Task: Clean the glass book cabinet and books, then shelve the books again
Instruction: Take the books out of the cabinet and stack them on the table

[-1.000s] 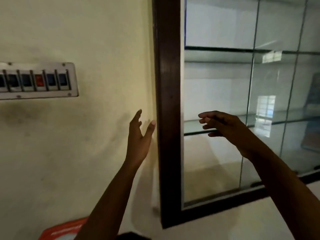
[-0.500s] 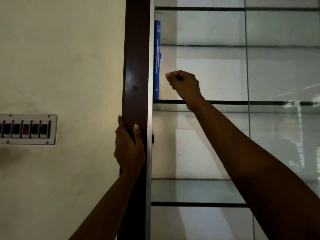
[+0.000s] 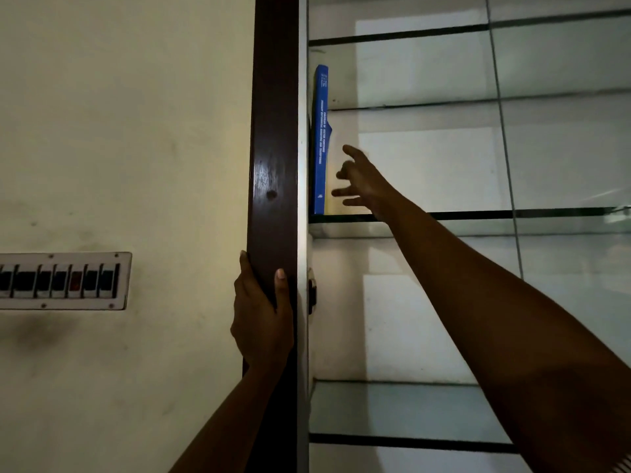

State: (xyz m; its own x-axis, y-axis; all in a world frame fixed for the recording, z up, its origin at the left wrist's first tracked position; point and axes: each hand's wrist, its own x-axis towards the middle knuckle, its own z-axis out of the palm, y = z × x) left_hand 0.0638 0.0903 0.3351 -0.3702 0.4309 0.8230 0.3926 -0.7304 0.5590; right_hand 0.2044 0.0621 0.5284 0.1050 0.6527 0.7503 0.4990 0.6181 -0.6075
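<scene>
Head view, as I read it from my station, looks up along the left side of the glass cabinet. My left hand (image 3: 262, 314) grips the dark brown cabinet frame (image 3: 273, 131) partway up its height: the thumb lies flat on the front face and the other fingers (image 3: 243, 268) wrap round the frame's outer edge beside the wall (image 3: 119, 131).

My right hand (image 3: 363, 182) reaches inside the cabinet with the arm stretched up from the lower right. Its fingers (image 3: 353, 153) are spread wide and hold nothing. The hand is a little blurred, so I cannot tell whether the lowest fingertips touch anything; they sit just beside the book's spine.

1 blue book (image 3: 321, 141) stands upright at the far left end of a glass shelf (image 3: 461, 215), close against the inner side of the cabinet. White lettering runs along its spine, too small for me to read. The right hand hovers just above this same shelf, to the right of the book.

Further glass shelves show above and below, with vertical glass joints crossing them on the right. A small dark fitting (image 3: 311, 291) sits on the inner edge of the frame, level with my left hand.

On the wall to the left is a white switch panel (image 3: 61, 281) with a row of dark switches and 1 red one.
</scene>
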